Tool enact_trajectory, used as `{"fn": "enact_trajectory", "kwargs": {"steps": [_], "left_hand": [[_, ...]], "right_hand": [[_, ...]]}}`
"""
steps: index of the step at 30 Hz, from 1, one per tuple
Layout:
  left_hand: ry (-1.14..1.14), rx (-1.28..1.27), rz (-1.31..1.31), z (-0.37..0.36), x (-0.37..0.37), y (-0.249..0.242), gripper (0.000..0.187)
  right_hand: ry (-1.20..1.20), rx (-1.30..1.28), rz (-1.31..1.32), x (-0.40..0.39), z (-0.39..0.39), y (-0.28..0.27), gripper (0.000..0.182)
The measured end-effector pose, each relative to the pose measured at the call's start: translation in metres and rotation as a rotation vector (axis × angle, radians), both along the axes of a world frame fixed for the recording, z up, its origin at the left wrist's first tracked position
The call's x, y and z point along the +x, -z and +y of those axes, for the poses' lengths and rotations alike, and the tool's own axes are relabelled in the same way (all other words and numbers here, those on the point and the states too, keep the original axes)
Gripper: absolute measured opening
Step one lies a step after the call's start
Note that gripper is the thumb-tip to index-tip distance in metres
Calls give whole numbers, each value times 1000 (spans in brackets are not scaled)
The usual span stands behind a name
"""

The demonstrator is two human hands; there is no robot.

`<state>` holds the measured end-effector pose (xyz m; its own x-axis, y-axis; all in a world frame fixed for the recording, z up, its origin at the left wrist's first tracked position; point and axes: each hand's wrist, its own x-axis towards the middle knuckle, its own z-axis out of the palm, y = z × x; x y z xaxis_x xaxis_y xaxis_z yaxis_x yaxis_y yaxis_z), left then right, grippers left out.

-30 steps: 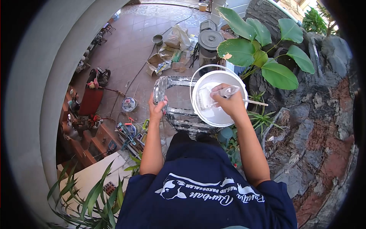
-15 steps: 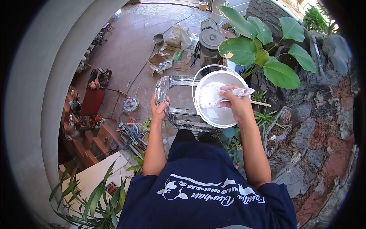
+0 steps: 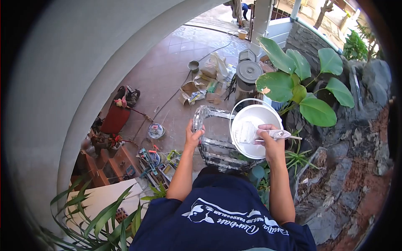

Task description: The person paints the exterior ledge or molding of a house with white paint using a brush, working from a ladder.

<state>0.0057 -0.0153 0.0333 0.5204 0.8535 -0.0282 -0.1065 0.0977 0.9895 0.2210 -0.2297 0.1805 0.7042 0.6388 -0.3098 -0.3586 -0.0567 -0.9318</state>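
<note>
A paint-spattered metal ladder [image 3: 217,147] stands in front of my body, with my left hand [image 3: 195,134] wrapped round its left rail. Right of the ladder's middle is a white bucket [image 3: 240,117] with its wire handle raised. My right hand [image 3: 269,140] grips a wide paint brush [image 3: 277,134], its white-coated bristles inside the bucket. Pale paint coats the inner wall. A thin stick [image 3: 296,137] pokes out beyond the bucket's right side, partly hidden by the hand and brush.
A curved pale wall [image 3: 83,83] rises on the left. Rocks [image 3: 335,167] and a broad-leaved plant [image 3: 317,112] are on the right. Below on the tiles lie bags [image 3: 214,67], a paint can [image 3: 156,131], tools [image 3: 148,161] and a lidded grey bin [image 3: 249,72]. A person [image 3: 245,9] is far off.
The view has shifted, so the ladder, bucket and both hands appear lower and farther right. More of the gateway shows. Both hands keep their hold, and the brush remains in the bucket.
</note>
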Motion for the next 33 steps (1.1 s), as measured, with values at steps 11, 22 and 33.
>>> {"fn": "enact_trajectory", "kwargs": {"steps": [11, 22, 33], "left_hand": [[34, -13, 34, -1, -1, 8, 38], [35, -62, 33, -5, 0, -2, 46], [13, -28, 38, -2, 0, 4, 43]], "right_hand": [[130, 77, 27, 1, -4, 9, 17], [145, 201, 257, 3, -7, -5, 20], [194, 392, 324, 6, -25, -13, 25]]}}
